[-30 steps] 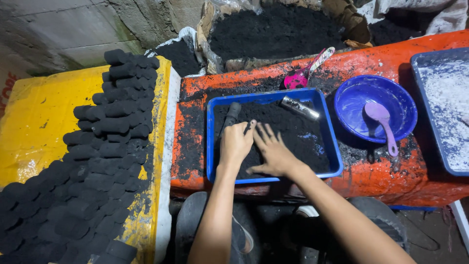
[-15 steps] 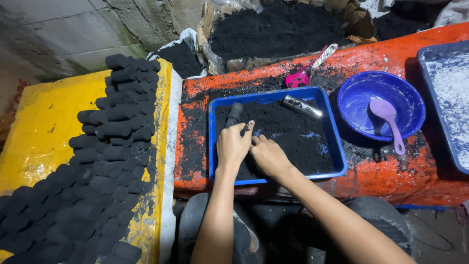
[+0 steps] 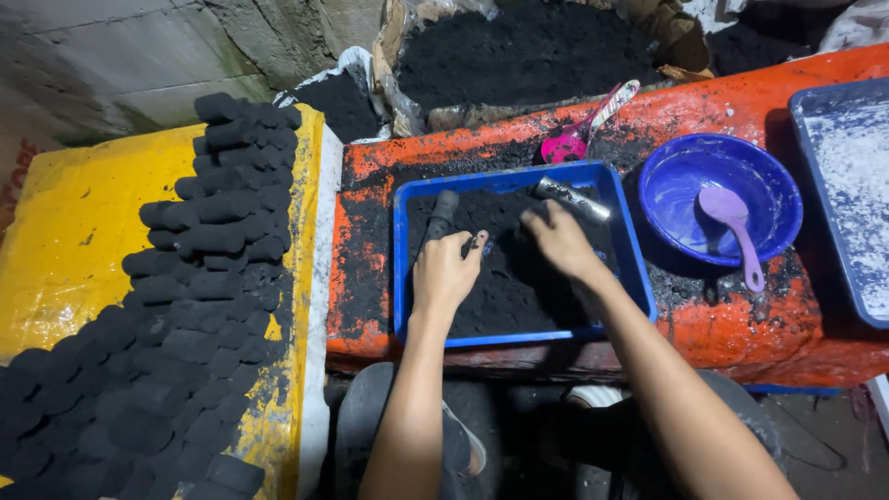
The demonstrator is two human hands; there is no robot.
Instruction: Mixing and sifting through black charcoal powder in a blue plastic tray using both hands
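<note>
Nearest us, both hands are down in the blue tray, which sits at the front edge of the orange desk — left hand curled into a loose fist, knuckles up, fingers tucked into the black powder; whether it pinches anything I cannot tell; right hand spread flatter, fingertips pressed into the heap near the tray's far side, gripping nothing I can see. That powder looks fine, damp and crumbly, so a hard push could, I'd judge, send it over the low rim onto the already smeared desk. Just past the right hand lies a short metal tube, smooth, dull grey; a sweep could knock it or bury it. A dark cylinder stands by the tray's far-left corner. Off left, the yellow surface carries rows of matte black briquettes, stubby and round; they look fragile. Right, a glossy purple bowl with a lilac spoon; farther back, a pink scoop and a big mound of black material
</note>
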